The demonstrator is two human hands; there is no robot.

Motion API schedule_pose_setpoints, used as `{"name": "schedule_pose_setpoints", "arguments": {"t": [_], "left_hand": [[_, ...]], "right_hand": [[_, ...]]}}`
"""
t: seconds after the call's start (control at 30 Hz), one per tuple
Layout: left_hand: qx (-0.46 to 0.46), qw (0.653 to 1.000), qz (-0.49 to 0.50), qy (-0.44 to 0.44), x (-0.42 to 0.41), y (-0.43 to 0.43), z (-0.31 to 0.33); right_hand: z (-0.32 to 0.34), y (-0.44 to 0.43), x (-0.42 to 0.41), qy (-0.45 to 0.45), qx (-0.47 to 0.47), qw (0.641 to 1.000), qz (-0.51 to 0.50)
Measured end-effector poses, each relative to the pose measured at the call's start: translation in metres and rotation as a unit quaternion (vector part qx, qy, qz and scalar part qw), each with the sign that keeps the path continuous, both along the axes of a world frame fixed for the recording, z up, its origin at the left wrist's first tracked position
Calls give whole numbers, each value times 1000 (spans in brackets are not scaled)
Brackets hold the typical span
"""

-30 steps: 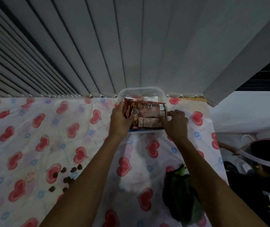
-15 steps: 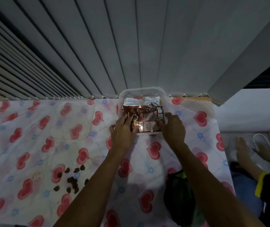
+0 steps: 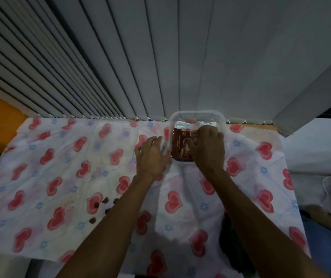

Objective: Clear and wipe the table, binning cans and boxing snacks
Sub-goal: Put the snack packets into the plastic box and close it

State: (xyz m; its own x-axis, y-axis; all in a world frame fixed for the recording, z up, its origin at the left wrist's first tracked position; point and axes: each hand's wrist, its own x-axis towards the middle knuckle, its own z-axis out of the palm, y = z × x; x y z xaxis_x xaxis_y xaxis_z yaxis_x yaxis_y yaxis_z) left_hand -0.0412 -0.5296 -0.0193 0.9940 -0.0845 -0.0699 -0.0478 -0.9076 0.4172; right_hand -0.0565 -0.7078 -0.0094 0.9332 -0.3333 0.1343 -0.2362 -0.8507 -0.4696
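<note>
Our right hand (image 3: 207,148) presses the snack packet (image 3: 180,145) into the clear box (image 3: 197,113) at the bench's far edge; our left hand (image 3: 151,157), open, steadies the box's left wall.

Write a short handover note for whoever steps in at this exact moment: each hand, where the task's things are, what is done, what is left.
Left hand: open, against the clear box's left wall.
Right hand: pressing the brown snack packet down in the box; grip unclear.
Done: snack packets are in the box, at the table's far edge.
Left: brown crumbs on the heart-print tablecloth need wiping. No cans visible.
</note>
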Motion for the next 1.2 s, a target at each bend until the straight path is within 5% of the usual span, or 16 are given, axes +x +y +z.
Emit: {"name": "schedule_pose_setpoints", "arguments": {"t": [0.4,0.87,1.2], "left_hand": [[25,994,88,56,38,193,-8],[-29,989,82,119,86,282,-82],[-80,980,127,127,88,279,-58]], "right_hand": [[-8,186,31,47,43,988,140],[-80,249,67,174,169,970,-6],[-72,240,60,121,237,964,-9]]}}
